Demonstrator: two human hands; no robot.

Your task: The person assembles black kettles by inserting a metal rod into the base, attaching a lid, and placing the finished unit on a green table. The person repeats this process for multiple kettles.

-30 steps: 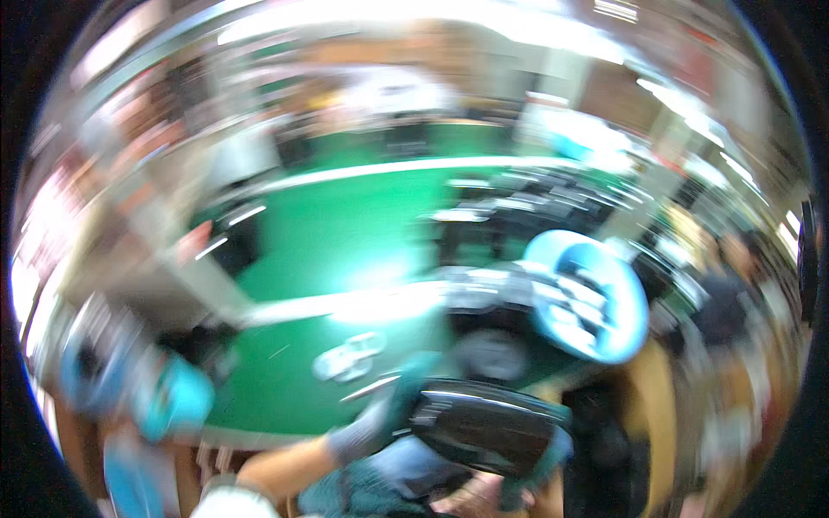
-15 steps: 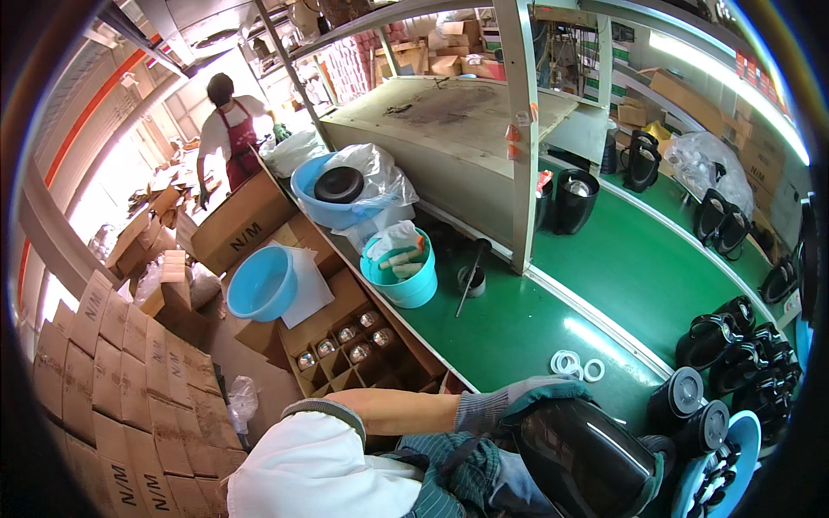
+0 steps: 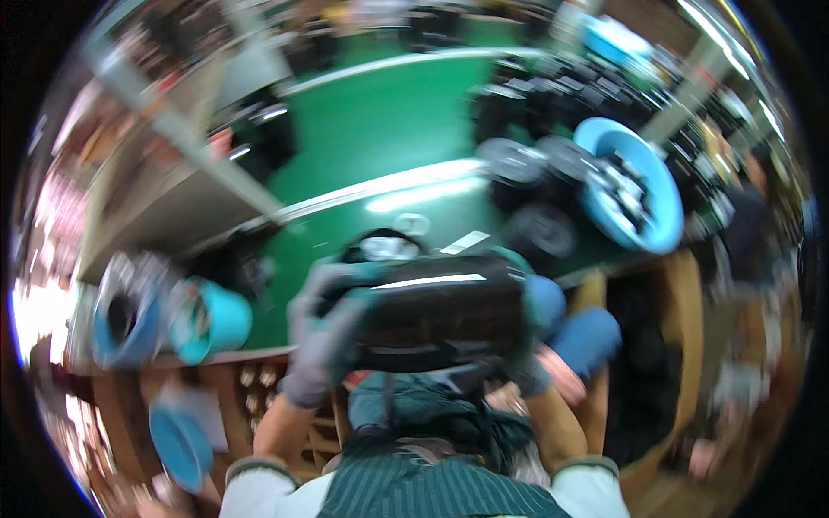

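Head view, blurred by motion. Near centre, a rounded glossy black shell-like object [image 3: 436, 319], held up close in front of the chest between both hands, above the near edge of a green work surface [image 3: 380, 129]. Left hand [image 3: 324, 341] in a grey glove, clasped on the left side of the black object, fingers [image 3: 332, 289] curled over its upper left edge and lying close together. Right hand [image 3: 527, 363] gloved too, wrapped under the lower right corner of the object; whether those fingers are spread or together, cannot tell through the blur. Striped green apron [image 3: 414, 488] and white sleeves at the lower edge.

To the right and farther off, a round light-blue plastic basin [image 3: 635, 194] tilted on the green surface, dark parts inside it. Just left of the basin, a cluster of dark round objects [image 3: 535, 164]. At near left, a teal plastic tub [image 3: 211, 319] beside a blue-rimmed bag-lined bucket [image 3: 121, 315]. Below these, a wooden shelf frame [image 3: 250, 380].
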